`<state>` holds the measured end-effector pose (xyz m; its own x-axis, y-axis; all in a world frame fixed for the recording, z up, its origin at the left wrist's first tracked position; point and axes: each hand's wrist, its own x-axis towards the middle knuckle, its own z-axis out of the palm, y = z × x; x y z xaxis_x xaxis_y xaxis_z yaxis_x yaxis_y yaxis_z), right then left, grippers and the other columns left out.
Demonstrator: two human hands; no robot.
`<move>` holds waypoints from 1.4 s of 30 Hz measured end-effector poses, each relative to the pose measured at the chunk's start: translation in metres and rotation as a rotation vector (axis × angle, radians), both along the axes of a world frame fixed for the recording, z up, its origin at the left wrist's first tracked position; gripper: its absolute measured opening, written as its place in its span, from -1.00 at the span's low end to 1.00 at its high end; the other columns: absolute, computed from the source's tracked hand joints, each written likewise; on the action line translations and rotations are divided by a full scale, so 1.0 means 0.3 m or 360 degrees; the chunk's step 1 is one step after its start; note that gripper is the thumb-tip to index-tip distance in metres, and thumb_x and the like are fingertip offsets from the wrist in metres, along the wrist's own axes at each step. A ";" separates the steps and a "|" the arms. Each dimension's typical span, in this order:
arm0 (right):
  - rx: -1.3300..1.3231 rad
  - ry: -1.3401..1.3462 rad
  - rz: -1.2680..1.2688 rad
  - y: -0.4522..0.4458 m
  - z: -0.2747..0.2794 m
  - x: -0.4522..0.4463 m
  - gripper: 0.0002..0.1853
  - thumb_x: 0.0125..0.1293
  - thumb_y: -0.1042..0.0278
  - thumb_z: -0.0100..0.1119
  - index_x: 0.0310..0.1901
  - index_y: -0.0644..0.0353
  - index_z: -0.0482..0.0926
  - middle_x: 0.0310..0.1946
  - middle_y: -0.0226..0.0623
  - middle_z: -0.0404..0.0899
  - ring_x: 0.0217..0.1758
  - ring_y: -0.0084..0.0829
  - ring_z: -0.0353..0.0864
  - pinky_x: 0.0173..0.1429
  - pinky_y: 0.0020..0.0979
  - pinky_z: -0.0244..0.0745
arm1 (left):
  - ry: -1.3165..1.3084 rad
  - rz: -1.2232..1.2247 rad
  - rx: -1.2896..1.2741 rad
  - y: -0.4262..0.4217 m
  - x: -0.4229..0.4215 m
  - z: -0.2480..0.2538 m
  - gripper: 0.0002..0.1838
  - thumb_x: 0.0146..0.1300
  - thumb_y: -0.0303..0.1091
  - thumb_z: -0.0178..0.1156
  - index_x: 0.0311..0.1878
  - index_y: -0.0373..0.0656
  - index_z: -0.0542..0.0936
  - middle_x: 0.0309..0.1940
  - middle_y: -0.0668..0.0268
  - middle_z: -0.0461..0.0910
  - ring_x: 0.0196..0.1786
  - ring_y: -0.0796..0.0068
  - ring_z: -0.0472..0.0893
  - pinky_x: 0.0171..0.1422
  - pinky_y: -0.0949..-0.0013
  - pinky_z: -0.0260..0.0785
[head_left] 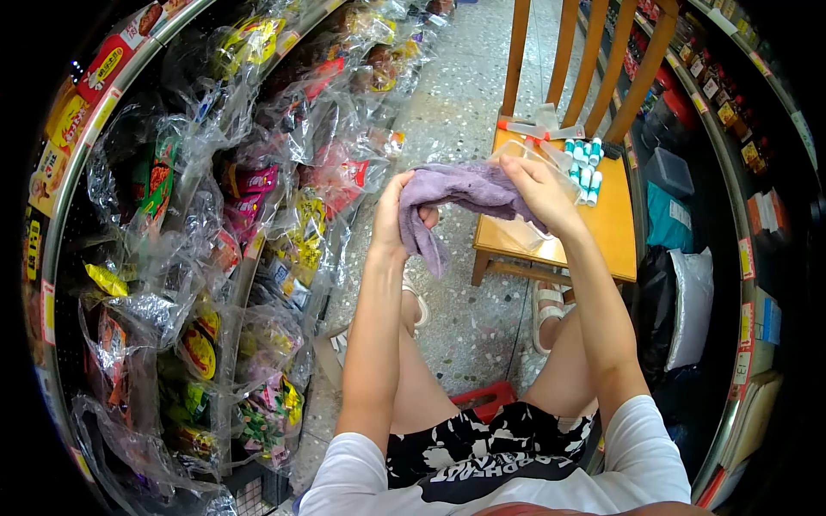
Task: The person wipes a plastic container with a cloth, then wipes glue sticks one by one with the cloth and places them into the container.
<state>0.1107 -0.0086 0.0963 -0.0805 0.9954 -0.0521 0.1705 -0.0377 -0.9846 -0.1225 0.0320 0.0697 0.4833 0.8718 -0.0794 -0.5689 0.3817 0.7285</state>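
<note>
A purple cloth (465, 187) is stretched between my two hands, bunched up, with one end hanging down on the left. My left hand (398, 215) is closed around its left end, fingers curled into the fabric. At the other end my right hand (540, 191) grips the cloth, thumb on top. Both hands are in the air, the right one over the near left part of a wooden chair (613, 236). On the chair seat, beyond my right hand, lie several small white-and-teal tubes (588, 172) and a clear plastic container (525, 232), partly hidden by my right hand.
Shelves of snack packets in clear plastic bags (258, 215) line the left. On the right are shelves with jars and bottles (714, 86). A teal package (669, 215) and a white parcel (691, 310) rest beside the chair. A red stool (486, 400) shows beneath me on the speckled floor (456, 335).
</note>
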 end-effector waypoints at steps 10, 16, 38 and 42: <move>0.0897 -0.0529 0.0440 -0.015 0.007 -0.074 -0.65 0.32 0.25 0.14 0.02 0.32 0.58 0.02 0.00 0.55 0.14 -0.21 0.54 0.27 -0.27 0.38 | -0.0247 -0.0333 -0.0069 -0.008 0.018 0.017 -0.51 0.46 -0.08 -0.22 -0.48 -0.16 0.51 -0.80 0.38 0.34 -0.81 0.55 0.29 -0.77 0.47 0.18; 0.0363 0.0468 0.0309 -0.021 0.011 -0.064 -0.74 0.38 0.44 0.00 0.03 0.30 0.58 -0.17 -0.38 0.64 -0.12 -0.59 0.57 0.03 -0.49 0.48 | 0.0574 -0.0079 0.0150 -0.029 0.022 0.080 -0.61 0.43 -0.10 -0.04 -0.33 -0.22 0.58 -0.68 0.34 0.50 -0.76 0.52 0.41 -0.70 0.48 0.29; -0.0495 0.1799 -0.0097 -0.045 -0.030 0.001 -0.63 0.49 0.07 -0.05 -0.01 0.21 0.56 -0.18 -0.26 0.69 -0.18 -0.42 0.70 -0.04 -0.32 0.63 | 0.1442 0.0390 0.1224 -0.110 0.199 0.039 -0.25 -0.08 -0.13 0.54 0.13 -0.29 0.44 -0.02 0.18 0.51 0.10 0.32 0.51 0.24 0.33 0.32; -0.0345 0.1928 -0.0049 -0.043 -0.042 0.028 -0.64 0.50 0.07 -0.07 0.03 0.18 0.54 -0.19 -0.30 0.68 -0.26 -0.44 0.69 -0.13 -0.38 0.64 | 0.1387 0.0614 0.1637 -0.117 0.197 0.050 -0.38 -0.08 -0.17 0.52 0.01 -0.27 0.52 -0.05 0.24 0.49 0.08 0.32 0.48 0.24 0.31 0.29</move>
